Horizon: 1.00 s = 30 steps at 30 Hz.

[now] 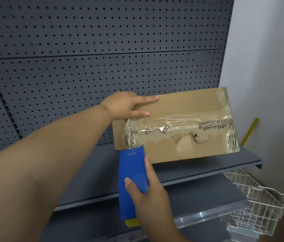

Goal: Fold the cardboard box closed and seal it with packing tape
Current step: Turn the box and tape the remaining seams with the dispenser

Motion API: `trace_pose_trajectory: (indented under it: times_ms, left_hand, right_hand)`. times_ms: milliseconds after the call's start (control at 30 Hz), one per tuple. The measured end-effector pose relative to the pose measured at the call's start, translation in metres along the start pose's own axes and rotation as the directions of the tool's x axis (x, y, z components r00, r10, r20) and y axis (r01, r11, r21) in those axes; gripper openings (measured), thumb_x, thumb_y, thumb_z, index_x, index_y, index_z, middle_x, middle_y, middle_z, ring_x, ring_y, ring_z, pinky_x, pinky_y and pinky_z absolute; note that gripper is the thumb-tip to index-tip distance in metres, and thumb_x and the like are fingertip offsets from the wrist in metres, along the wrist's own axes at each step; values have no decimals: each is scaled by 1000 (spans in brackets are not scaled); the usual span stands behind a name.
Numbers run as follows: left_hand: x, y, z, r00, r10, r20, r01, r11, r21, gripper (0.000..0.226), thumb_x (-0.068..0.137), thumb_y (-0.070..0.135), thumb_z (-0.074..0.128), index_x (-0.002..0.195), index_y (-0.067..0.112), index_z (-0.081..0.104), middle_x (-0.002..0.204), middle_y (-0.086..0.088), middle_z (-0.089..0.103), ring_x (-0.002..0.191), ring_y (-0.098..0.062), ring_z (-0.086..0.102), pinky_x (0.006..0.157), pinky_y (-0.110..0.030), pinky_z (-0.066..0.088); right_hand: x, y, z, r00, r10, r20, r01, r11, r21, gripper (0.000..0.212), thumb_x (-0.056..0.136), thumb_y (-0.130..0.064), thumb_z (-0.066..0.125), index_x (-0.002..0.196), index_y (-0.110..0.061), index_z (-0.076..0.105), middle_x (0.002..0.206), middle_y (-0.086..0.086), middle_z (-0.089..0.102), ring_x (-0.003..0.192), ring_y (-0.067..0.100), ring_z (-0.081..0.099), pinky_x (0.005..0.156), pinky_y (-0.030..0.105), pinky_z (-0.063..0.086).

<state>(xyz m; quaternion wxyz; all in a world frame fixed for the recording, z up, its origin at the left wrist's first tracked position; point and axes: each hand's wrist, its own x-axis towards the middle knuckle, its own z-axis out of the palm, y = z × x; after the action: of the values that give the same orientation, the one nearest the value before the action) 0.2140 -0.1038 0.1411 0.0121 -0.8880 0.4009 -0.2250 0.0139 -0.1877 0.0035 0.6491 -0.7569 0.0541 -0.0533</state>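
The left hand [125,103] loses most of its fingers behind the top edge of the cardboard box [181,105]. The tape dispenser [130,168] hides its roll inside the blue shell, lettering too smeared to read. The right hand [148,198], forearm cut off by the bottom edge. The wire basket [259,203] is blurred, and the yellow strip [251,129] has its lower end lost at the box

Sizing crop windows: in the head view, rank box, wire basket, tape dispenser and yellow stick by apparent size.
1. box
2. wire basket
3. tape dispenser, though nearer the camera
4. yellow stick
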Motion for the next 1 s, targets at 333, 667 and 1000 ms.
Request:
trace_pose_trajectory:
  times_ms: [333, 667, 1000]
  left_hand:
    - [14, -10, 4, 995, -70, 72, 76, 994, -84, 56, 87, 59, 44, 133, 64, 12, 132, 9, 53, 107, -13, 50, 82, -24, 35]
    - [37, -8, 0, 985, -145, 89, 145, 989, 2, 52, 88, 66, 29, 134, 65, 4, 100, 0, 43, 89, -17, 50, 68, -29, 36]
    - [35, 4, 6, 947, -298, 118, 292, 954, 70, 79, 70, 85, 25, 137, 59, -8, 128, -14, 36, 123, -31, 34, 89, -44, 40]
  right_hand:
    - [8, -8, -9, 1000, -21, -2, 21, 999, -26, 73, 87, -41, 58, 144, -50, 14, 125, -20, 56, 104, 0, 56, 89, 18, 46]
    - [31, -42, -14, 995, -94, -44, 92, 995, -44, 71, 87, -40, 58, 146, -44, 18, 131, -11, 54, 110, 10, 56, 94, 30, 49]
    - [30, -50, -8, 992, -104, -68, 102, 994, -42, 71, 88, -38, 59, 147, -41, 19, 133, -7, 52, 110, 13, 55, 93, 31, 48]
